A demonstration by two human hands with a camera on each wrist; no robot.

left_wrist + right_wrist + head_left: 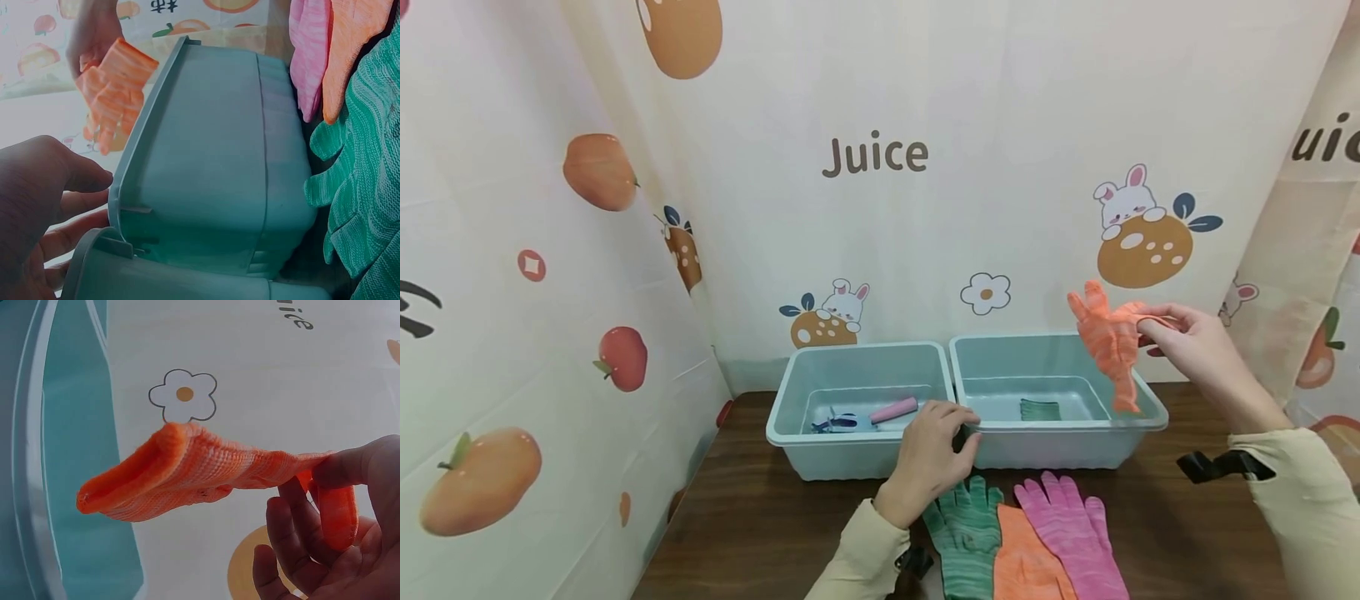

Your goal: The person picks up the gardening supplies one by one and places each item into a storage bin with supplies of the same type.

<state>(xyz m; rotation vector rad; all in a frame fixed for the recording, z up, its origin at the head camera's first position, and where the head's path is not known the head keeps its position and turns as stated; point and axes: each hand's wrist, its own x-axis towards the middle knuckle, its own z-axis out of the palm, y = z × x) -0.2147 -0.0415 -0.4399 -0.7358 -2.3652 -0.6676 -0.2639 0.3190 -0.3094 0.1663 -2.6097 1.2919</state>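
Observation:
My right hand (1198, 342) pinches an orange knit glove (1108, 340) between thumb and fingers, above the right side of the right-hand pale blue bin (1052, 450). The glove hangs crumpled, and its opening faces the camera in the right wrist view. My left hand (931, 457) is at the near rims where the two bins meet, fingers loosely bent, fingertips right at the rim and nothing between them. In front of the bins lie a green glove (967, 542), another orange glove (1028, 557) partly covered, and a pink glove (1075, 527).
The left bin (850, 457) holds a pink rolled item (895, 409) and a dark blue patterned item (837, 422). A green ribbed piece (1040, 410) lies in the right bin. A printed curtain (887, 233) hangs behind the brown table (730, 500).

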